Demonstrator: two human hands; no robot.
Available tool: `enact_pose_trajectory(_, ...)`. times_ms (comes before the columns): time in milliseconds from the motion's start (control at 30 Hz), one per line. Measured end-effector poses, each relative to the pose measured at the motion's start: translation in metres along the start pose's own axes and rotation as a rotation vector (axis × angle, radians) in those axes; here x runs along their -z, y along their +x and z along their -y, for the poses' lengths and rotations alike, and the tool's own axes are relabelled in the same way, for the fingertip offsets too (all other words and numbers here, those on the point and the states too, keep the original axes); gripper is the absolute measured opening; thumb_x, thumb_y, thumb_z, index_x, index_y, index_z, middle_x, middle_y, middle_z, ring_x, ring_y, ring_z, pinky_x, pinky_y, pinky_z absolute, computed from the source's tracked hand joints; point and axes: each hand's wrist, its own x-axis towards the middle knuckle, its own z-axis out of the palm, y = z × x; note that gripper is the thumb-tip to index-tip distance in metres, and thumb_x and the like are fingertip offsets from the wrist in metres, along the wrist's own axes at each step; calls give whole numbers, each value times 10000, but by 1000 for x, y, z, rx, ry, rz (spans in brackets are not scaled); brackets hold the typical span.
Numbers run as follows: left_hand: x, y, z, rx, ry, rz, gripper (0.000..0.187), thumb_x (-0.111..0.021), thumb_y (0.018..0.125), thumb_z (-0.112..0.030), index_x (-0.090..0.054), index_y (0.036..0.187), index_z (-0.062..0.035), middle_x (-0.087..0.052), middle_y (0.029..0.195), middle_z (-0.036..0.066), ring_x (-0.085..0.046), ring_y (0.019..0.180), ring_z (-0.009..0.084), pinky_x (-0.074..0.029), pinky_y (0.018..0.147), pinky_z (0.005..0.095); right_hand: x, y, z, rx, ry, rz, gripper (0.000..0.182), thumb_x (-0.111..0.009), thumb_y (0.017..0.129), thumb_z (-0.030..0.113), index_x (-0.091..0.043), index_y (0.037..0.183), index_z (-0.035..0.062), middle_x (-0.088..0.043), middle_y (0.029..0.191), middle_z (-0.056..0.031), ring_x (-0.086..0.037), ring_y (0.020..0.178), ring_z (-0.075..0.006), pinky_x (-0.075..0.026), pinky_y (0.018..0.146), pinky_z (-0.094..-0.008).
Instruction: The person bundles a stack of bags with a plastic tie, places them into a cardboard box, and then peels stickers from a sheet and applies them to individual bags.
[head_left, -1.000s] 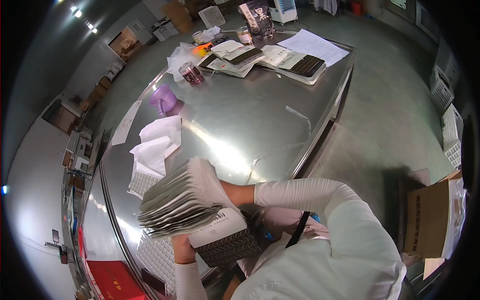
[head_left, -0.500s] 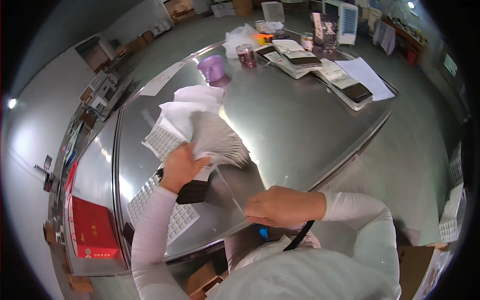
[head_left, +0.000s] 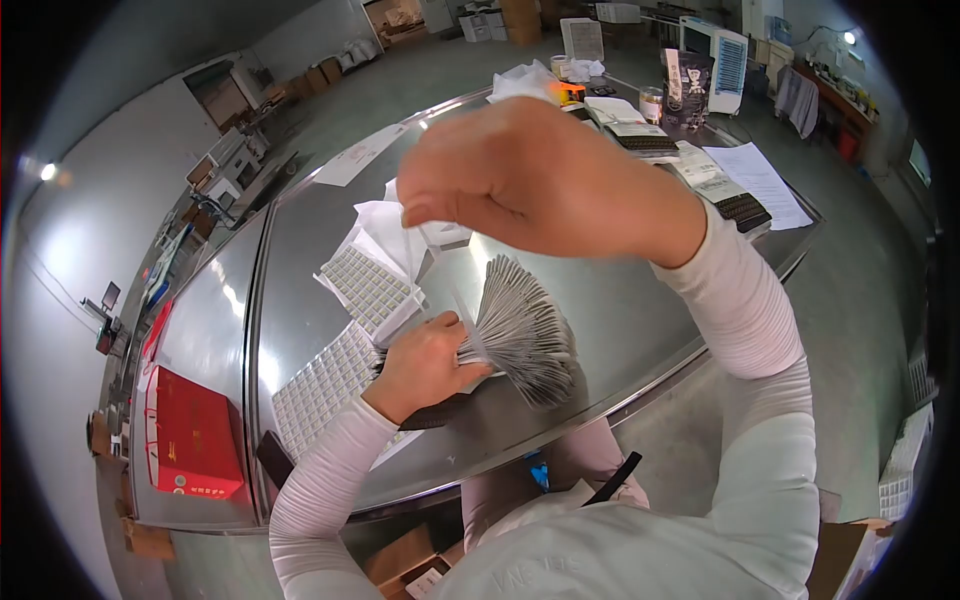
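My left hand (head_left: 425, 365) is closed around the narrow end of a bundle of flat grey-white sheets or bags (head_left: 530, 330); its free end fans out to the right. Raised close to the camera, my right hand (head_left: 540, 180) has its fingers curled in a pinch. A thin, pale, see-through strip (head_left: 408, 243) hangs from its fingertips, and a similar strip stands up at the pinched end of the bundle. Below and left of the bundle lie sheets with grids of small labels (head_left: 325, 390). A dark object shows partly under my left hand.
A red gift bag (head_left: 195, 435) lies at the left of the steel table (head_left: 640, 310). Crumpled white paper (head_left: 380, 235) is behind the bundle. Packed pouches (head_left: 715, 180), a jar (head_left: 650, 104), a black bag (head_left: 686, 88) and a printed sheet (head_left: 762, 180) sit at the far right.
My right hand has risen from the table's front edge up toward the camera, with the strip. My left hand has turned the bundle, whose fan now points right and toward me.
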Motion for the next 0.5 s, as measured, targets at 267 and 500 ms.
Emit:
enact_pose_trajectory(267,2,-10,-5,-112,72,76,371,-757,701,-278,-608,915,-14,-577,875,140,-608,790,349,-495,685,425,-6,21,-38,-49,-102,-65,202,-563,901,282,-607,854,90,-627,789,-118,-583,734,-348,-463,656,-439)
enact_pose_trajectory(500,46,-46,-10,-83,-76,-121,410,-791,619,-152,-597,956,-23,-548,860,131,-597,750,342,-488,657,396,-117,-146,-143,-708,-52,201,275,-505,937,286,-656,941,57,-661,932,-178,-621,847,-365,-475,732,-444)
